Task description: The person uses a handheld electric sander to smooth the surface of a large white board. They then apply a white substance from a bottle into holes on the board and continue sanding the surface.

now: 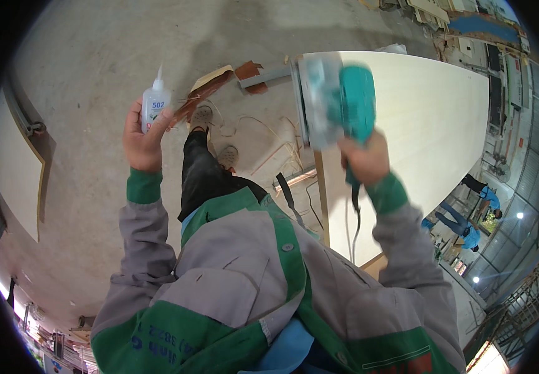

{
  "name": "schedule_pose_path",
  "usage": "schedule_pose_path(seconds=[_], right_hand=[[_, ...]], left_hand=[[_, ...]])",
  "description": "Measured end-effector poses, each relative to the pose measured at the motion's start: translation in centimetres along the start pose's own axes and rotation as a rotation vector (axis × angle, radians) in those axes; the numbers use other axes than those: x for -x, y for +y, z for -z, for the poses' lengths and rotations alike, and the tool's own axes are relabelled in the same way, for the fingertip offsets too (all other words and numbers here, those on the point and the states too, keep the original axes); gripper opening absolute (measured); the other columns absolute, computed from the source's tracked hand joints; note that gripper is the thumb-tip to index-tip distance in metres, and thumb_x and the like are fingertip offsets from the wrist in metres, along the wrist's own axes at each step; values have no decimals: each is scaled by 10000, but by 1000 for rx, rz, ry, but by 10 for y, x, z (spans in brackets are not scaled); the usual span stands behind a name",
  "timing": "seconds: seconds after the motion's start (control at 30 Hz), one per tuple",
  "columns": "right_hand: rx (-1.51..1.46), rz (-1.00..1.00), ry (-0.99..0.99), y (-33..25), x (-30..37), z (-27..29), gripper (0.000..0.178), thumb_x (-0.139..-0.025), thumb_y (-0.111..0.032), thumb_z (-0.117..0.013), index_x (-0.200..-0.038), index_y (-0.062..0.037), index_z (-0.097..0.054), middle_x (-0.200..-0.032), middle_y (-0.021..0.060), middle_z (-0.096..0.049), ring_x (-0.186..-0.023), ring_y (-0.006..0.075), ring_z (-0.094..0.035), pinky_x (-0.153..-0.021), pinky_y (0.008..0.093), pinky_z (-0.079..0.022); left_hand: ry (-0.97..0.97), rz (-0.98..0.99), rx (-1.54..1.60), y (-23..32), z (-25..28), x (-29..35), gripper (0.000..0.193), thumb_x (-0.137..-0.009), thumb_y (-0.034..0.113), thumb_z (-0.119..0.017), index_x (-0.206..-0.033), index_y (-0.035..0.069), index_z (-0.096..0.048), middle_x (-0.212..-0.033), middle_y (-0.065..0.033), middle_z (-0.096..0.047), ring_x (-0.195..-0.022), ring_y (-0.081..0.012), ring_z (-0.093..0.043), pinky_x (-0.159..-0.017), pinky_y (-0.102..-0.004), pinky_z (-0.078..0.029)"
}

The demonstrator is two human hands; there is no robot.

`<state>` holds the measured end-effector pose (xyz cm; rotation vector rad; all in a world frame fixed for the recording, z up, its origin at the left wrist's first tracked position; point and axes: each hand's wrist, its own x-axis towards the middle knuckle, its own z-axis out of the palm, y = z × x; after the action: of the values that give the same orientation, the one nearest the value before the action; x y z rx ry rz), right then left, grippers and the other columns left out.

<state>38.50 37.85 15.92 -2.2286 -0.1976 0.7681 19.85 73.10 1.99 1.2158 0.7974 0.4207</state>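
Left hand (142,142): fingers curled fast around a small white glue bottle (155,106), thumb pressed on its front label; bottle upright, thin nozzle pointing away from the palm, above the fingertips.

Right hand (364,159): fingers wrapped tight around the grip of a teal power tool (343,103), a blurred pale base plate on the side of the tool toward the left hand. A dark cord (355,215) hangs from below the fist, down past the wrist.

Beyond the right fingers: a large pale board (431,124), lying flat, its near edge just under the tool.

Between the two hands, lower down: a dark trouser leg and two worn shoes (213,134) on a concrete floor (95,62), with thin wood strips (269,140) scattered beside them.

Just past the left fingertips: brown wood offcuts (210,87) on the floor.

Well apart, far to the right of the right hand: people in blue clothing (475,215).
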Motion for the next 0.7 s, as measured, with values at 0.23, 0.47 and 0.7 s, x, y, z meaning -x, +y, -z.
schedule_pose_path(seconds=[0.23,0.47,0.7], right_hand=[[155,-95,-10,-86,-126,2,360,-835,-355,-645,-705,-21,-679,-595,109,-651,-495,233,-629,-532,372,-521],[84,-244,24,-86,-38,-17,339,-828,-310,-650,-969,-16,-741,-744,128,-712,-557,223,-658,-582,347,-547],[124,-219,46,-93,-86,-6,315,-853,-240,-654,-1038,-3,-748,-723,116,-699,-569,186,-661,-556,350,-528]], left_hand=[[-105,-54,-23,30,-37,-25,487,-896,80,-799,-1326,-9,-588,-1151,-52,-682,-1016,-123,-641,-912,-280,-515],[-116,-75,-14,35,-25,-15,473,-905,94,-790,-1314,-20,-581,-1128,-65,-684,-1001,-129,-648,-895,-287,-524],[-213,-49,106,27,-30,-19,498,-911,75,-774,-1345,-29,-552,-1155,-79,-684,-1005,-133,-659,-886,-287,-540]])
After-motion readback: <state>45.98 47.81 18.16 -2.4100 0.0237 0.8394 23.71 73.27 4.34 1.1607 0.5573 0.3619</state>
